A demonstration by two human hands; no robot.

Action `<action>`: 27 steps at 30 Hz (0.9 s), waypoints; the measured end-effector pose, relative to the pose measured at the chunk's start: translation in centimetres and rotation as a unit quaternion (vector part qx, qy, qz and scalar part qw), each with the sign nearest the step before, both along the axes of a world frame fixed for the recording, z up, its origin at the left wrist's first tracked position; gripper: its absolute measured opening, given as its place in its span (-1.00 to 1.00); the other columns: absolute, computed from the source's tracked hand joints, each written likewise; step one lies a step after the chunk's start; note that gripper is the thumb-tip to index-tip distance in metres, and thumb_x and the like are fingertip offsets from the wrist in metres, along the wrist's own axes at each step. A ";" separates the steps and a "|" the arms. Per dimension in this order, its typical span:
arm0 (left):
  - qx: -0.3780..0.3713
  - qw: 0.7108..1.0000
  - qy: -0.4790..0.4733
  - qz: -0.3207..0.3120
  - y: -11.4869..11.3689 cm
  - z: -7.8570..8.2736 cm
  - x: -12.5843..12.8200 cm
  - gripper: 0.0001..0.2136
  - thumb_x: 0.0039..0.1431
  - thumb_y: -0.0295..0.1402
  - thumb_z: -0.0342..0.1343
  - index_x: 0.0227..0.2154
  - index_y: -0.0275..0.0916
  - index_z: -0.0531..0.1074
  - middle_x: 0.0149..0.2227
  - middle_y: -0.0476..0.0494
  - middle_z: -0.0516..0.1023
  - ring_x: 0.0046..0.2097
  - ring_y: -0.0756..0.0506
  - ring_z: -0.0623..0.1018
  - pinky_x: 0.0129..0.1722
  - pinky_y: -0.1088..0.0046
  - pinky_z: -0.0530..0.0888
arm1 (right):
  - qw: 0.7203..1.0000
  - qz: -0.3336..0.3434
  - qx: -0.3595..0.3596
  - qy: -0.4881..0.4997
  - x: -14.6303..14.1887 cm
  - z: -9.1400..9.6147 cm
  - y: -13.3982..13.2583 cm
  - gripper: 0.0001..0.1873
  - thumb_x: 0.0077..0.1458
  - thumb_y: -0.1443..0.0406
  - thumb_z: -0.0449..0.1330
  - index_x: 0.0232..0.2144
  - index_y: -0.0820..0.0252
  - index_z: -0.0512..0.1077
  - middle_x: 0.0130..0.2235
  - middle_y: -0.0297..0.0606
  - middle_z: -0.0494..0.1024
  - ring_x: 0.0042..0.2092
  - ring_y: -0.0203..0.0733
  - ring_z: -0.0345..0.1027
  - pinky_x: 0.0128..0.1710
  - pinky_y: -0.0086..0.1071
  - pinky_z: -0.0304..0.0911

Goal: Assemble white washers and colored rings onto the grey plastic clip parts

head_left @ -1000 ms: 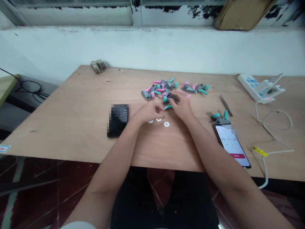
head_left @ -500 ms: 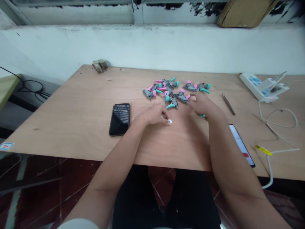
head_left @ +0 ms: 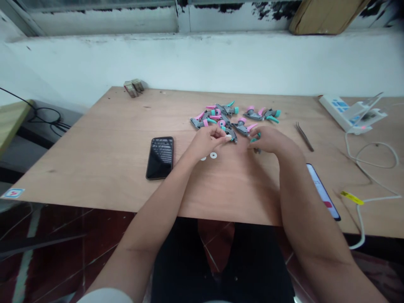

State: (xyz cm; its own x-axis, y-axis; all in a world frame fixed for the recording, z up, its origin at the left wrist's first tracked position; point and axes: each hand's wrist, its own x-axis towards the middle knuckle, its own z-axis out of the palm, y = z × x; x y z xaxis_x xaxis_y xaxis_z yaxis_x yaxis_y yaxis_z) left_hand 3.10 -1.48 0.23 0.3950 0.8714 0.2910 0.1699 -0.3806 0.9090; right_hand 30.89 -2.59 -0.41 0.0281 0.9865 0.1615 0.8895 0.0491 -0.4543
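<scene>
My left hand (head_left: 208,143) pinches a small white washer (head_left: 227,137) at its fingertips, close to a heap of grey plastic spray-nozzle parts (head_left: 217,118) with pink and teal pieces. Two more white washers (head_left: 213,155) lie on the plywood table (head_left: 94,168) just below that hand. My right hand (head_left: 267,140) is closed around a grey and teal sprayer head (head_left: 256,137), mostly hidden by the fingers. The two hands are close together, in front of the heap.
A black phone (head_left: 159,158) lies left of my hands. A lit phone (head_left: 322,191) sits partly behind my right forearm, with metal tweezers (head_left: 304,136) above it. A power strip (head_left: 335,111) and a white cable (head_left: 372,155) lie at the right. A small stack (head_left: 134,87) stands at the back edge.
My right hand has lifted the sprayer head and moved left toward the heap. My left hand has risen from the washers with one in its fingertips.
</scene>
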 end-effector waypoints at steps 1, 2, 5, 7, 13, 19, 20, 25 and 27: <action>-0.006 0.999 -0.037 0.014 0.0 0.1 0.1 -0.77 0.20 -0.19 0.43 -0.33 -0.25 0.59 -0.28 -0.13 0.68 -0.28 -0.03 0.59 -0.23 0.41 0.50 | 1.000 -0.009 0.021 0.006 -0.4 0.6 0.0 -0.76 -0.02 0.15 0.48 -0.28 0.07 0.63 -0.27 -0.18 0.68 -0.15 0.09 0.61 -0.03 -0.06 0.54; -0.012 0.997 -0.073 0.026 0.0 0.3 0.3 -0.77 0.21 -0.19 0.44 -0.30 -0.25 0.61 -0.26 -0.14 0.70 -0.25 -0.04 0.61 -0.20 0.40 0.52 | 0.998 -0.015 0.063 0.019 -0.8 1.1 0.0 -0.72 0.03 0.11 0.47 -0.22 0.08 0.64 -0.19 -0.13 0.68 -0.06 0.13 0.61 0.05 0.00 0.53; -0.025 0.987 -0.148 0.054 0.1 0.6 0.5 -0.78 0.24 -0.19 0.43 -0.21 -0.23 0.66 -0.20 -0.16 0.73 -0.21 -0.04 0.64 -0.15 0.41 0.55 | 0.968 0.001 0.235 0.086 -2.2 1.9 0.2 -0.63 0.21 0.02 0.39 -0.03 0.05 0.61 0.13 -0.01 0.60 0.20 0.20 0.51 0.22 0.10 0.49; -0.026 0.983 -0.169 0.067 0.2 0.7 0.5 -0.77 0.24 -0.16 0.43 -0.19 -0.20 0.69 -0.20 -0.15 0.74 -0.23 -0.03 0.62 -0.21 0.43 0.53 | 0.947 0.036 0.300 0.108 -3.5 1.3 0.4 -0.60 0.27 -0.01 0.36 0.05 0.01 0.58 0.27 -0.02 0.51 0.33 0.22 0.40 0.32 0.15 0.42; -0.042 0.979 -0.194 0.039 0.5 0.1 0.5 -0.69 0.13 -0.09 0.50 -0.20 -0.19 0.72 -0.27 -0.11 0.72 -0.31 0.00 0.57 -0.24 0.43 0.54 | 0.935 0.139 0.311 0.100 -7.3 -2.4 1.5 -0.56 0.29 -0.08 0.35 0.04 0.02 0.57 0.38 0.03 0.44 0.43 0.28 0.32 0.43 0.27 0.27; -0.061 0.985 -0.144 0.067 0.3 0.2 0.4 -0.69 0.11 -0.14 0.50 -0.17 -0.18 0.69 -0.21 -0.10 0.70 -0.28 0.00 0.58 -0.33 0.49 0.52 | 0.942 0.124 0.290 0.111 -8.2 -2.2 0.8 -0.55 0.29 -0.12 0.33 0.04 -0.02 0.60 0.36 0.00 0.48 0.43 0.28 0.33 0.44 0.28 0.26; -0.070 0.986 -0.133 0.074 0.3 0.3 0.4 -0.69 0.12 -0.16 0.49 -0.14 -0.17 0.68 -0.19 -0.10 0.69 -0.27 0.00 0.59 -0.35 0.50 0.52 | 0.945 0.120 0.282 0.116 -8.3 -2.0 0.6 -0.56 0.29 -0.12 0.33 0.03 -0.03 0.61 0.36 -0.02 0.48 0.43 0.28 0.33 0.44 0.28 0.26; -0.126 0.984 -0.112 0.065 0.1 0.7 0.1 -0.66 0.16 -0.21 0.46 -0.04 -0.16 0.61 0.00 -0.17 0.68 -0.18 -0.03 0.66 -0.33 0.53 0.56 | 0.951 0.118 0.258 0.126 -8.7 -1.5 0.2 -0.55 0.27 -0.12 0.35 0.02 -0.04 0.62 0.37 -0.04 0.49 0.46 0.31 0.29 0.46 0.31 0.22; -0.163 0.980 -0.108 0.040 0.1 0.8 -0.1 -0.62 0.19 -0.20 0.45 0.03 -0.15 0.60 0.04 -0.21 0.68 -0.15 -0.06 0.68 -0.33 0.51 0.58 | 0.950 0.126 0.258 0.123 -8.7 -1.6 0.3 -0.57 0.28 -0.12 0.34 0.02 -0.04 0.62 0.37 -0.05 0.49 0.48 0.30 0.27 0.47 0.29 0.20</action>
State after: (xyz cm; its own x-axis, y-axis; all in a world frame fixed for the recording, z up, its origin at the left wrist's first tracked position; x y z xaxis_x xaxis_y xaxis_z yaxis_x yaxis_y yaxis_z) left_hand 3.03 -1.41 1.03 0.2819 0.9575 0.0613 -0.0220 -0.0574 0.9981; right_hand 22.17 -2.30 -1.98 -0.0982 0.7589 0.6438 0.6898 0.5182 -0.5056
